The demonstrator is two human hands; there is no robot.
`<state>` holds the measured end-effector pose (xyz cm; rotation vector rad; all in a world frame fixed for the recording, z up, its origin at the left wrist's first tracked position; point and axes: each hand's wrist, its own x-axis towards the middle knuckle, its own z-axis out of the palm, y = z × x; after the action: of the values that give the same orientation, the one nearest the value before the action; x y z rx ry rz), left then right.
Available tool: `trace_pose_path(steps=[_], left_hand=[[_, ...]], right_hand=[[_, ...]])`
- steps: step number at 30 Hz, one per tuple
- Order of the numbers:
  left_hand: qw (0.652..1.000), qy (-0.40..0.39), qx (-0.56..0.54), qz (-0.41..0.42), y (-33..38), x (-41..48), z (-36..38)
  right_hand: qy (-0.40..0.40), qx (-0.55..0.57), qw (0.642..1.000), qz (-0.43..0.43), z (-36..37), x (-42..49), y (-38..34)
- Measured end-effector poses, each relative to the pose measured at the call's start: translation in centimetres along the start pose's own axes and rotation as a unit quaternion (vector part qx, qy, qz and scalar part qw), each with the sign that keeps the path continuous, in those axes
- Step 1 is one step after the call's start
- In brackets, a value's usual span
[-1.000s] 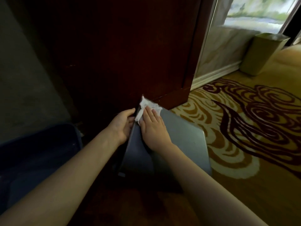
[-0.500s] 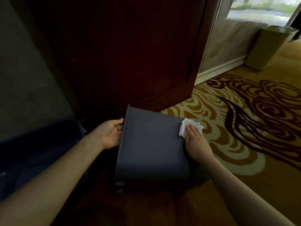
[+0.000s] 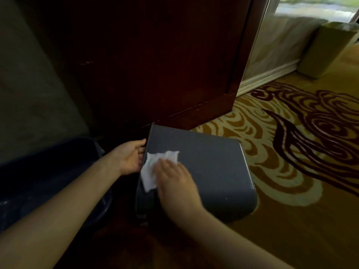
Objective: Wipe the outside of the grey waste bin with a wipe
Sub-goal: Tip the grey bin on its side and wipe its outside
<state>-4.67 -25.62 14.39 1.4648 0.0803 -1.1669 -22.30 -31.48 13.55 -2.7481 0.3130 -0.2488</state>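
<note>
The grey waste bin (image 3: 213, 167) lies on its side on the floor, one broad flat side facing up. My left hand (image 3: 130, 158) grips its left rim, fingers curled over the edge. My right hand (image 3: 174, 181) lies flat on the bin's upper side near the left edge, pressing a crumpled white wipe (image 3: 155, 167) against it. Part of the wipe hangs over the bin's left edge. The hand is blurred by motion.
A dark wooden cabinet (image 3: 155, 65) stands right behind the bin. A dark blue container (image 3: 48, 171) sits at the left. Patterned yellow carpet (image 3: 291, 152) spreads to the right, with a tan bin (image 3: 326, 49) by the far wall.
My right hand swept the wipe from the bin's left top corner to its right edge, then back to the left edge. My left hand stayed on the rim.
</note>
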Motion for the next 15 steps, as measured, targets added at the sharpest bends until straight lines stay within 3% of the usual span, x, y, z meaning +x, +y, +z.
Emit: trace_pose_path(steps=[2,9,15], left_hand=[[1.000,-0.011,-0.004,0.002,-0.2,0.3,-0.2],[1.000,-0.025,0.003,-0.005,-0.2,0.6,-0.7],[1.000,-0.018,0.013,-0.015,0.3,0.7,-0.8]], right_hand=[[-0.045,-0.029,0.999,-0.003,1.6,0.2,-1.2],[-0.032,-0.043,0.998,-0.038,2.7,-0.6,1.7],[0.014,-0.047,0.995,0.086,1.4,-4.7,8.5]])
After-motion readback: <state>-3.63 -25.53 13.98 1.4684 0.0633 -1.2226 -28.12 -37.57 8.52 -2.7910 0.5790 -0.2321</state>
